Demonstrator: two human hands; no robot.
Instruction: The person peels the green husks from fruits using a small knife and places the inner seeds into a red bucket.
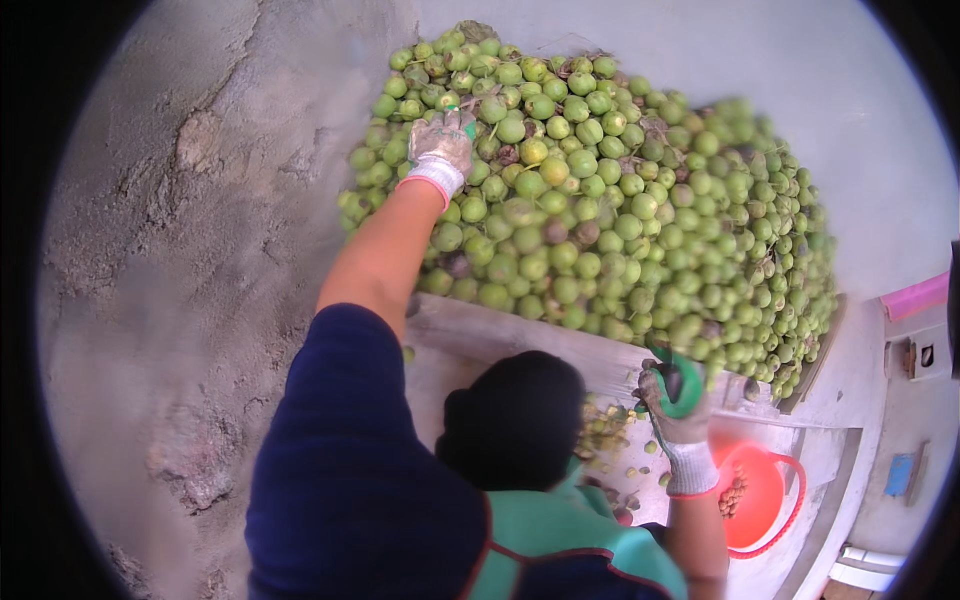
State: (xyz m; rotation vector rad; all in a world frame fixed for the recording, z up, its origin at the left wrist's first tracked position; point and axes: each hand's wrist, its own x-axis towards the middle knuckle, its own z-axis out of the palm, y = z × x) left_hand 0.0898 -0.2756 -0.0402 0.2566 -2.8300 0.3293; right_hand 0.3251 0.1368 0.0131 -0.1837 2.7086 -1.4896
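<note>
A rough, cracked grey surface [140, 330] lines your left as a smooth pale wall [780, 50] stands ahead of you.

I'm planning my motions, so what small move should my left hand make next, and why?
Probably curl the left hand around a green fruit: it reaches onto the pile, with fruits right beside it, though I can't tell whether it holds one.

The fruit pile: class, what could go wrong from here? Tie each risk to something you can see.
1. The fruit is round, loose and heaped high behind a low board, so some might roll over it.
2. The left hand reaches high on the heap; disturbing fruit there could start a slide.
3. The bucket appears close beside the right hand; a knock might spill the brown pieces inside.
</note>
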